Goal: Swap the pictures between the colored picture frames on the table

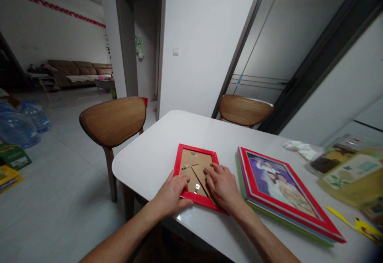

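Forearms [116, 231], both hands [172, 193] — on red frame [180, 157]

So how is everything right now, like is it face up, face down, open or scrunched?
Red frame: face down on the table, back showing
Backing board: inside the red frame
Metal clips: those I can see lie off the rim
Left hand: on the frame's near left corner
Right hand: fingertips at a clip
Framed picture: flat, face up
White tissue: crumpled
Doorway: open
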`<state>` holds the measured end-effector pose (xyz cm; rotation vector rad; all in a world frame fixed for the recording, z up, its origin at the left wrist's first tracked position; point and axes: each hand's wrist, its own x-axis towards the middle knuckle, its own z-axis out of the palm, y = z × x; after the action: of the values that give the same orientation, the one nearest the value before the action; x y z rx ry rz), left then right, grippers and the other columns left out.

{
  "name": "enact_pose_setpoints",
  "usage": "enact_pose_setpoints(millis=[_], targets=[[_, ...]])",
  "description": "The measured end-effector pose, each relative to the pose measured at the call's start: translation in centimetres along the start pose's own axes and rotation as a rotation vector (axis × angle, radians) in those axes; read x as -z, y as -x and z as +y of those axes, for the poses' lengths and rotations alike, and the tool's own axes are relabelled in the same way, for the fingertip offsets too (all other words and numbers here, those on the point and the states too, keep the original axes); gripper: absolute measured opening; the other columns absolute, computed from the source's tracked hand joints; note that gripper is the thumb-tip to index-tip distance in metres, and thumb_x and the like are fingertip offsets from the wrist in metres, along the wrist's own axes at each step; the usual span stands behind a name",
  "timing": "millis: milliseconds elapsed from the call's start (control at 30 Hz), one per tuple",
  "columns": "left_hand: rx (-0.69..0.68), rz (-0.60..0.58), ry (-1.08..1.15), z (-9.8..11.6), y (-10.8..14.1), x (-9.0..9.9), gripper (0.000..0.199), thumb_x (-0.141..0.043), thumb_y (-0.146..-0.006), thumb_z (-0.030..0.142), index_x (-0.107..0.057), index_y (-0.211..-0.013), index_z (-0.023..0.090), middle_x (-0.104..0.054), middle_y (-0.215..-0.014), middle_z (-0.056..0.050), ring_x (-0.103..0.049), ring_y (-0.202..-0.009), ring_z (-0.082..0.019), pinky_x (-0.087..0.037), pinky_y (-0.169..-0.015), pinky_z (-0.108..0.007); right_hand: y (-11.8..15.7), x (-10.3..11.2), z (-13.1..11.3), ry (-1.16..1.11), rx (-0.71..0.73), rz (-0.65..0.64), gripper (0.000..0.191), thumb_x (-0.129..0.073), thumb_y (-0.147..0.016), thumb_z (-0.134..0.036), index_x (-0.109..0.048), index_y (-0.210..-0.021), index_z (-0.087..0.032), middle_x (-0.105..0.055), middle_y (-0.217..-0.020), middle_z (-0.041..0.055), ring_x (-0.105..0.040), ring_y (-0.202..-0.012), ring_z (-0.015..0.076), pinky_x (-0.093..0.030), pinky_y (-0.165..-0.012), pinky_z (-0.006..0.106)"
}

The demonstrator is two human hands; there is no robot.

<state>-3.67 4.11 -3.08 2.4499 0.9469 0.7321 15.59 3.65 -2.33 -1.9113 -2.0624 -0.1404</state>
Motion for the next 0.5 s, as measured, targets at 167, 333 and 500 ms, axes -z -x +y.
enact_pose_setpoints(millis=[167,333,500], targets=[[0.005,-0.022,-0.001,0.2,0.0,0.4,0.025,-0.064,-0.063,0.027,-0.051,-0.082,0.016,-0.058,-0.082,-0.001,-0.052,-0.080,-0.018,-0.033,-0.086,-0.035,-2.2,-0.7,-2.9,-0.232,0.164,-0.071,0.030,-0.037,-0.080,-0.029,-0.063,-0.095,-0.021,-0.060,-0.094,0.0070,-0.049,-0.087,0.0168,-0.034,-0.077,0.029],[-0.007,-0.014,0.005,0.2,0.0,0.4,0.026,-0.063,-0.064,0.029,-0.051,-0.083,0.016,-0.056,-0.080,-0.001,-0.051,-0.079,-0.018,-0.032,-0.085,-0.034,-4.6,-1.8,-3.9,-0.303,0.109,-0.103,0.022,-0.046,-0.075,-0.027,-0.067,-0.075,-0.020,-0.062,-0.081,0.0052,-0.051,-0.080,0.0149,-0.035,-0.073,0.025],[-0.003,-0.019,0.013,0.3,-0.1,0.3,0.023,-0.062,-0.064,0.028,-0.051,-0.081,0.016,-0.056,-0.077,-0.001,-0.051,-0.076,-0.017,-0.032,-0.085,-0.034,-5.8,-2.8,-3.9,-0.298,0.009,-0.125,0.017,-0.050,-0.071,-0.026,-0.065,-0.068,-0.018,-0.063,-0.068,0.0040,-0.053,-0.066,0.0133,-0.035,-0.061,0.023]])
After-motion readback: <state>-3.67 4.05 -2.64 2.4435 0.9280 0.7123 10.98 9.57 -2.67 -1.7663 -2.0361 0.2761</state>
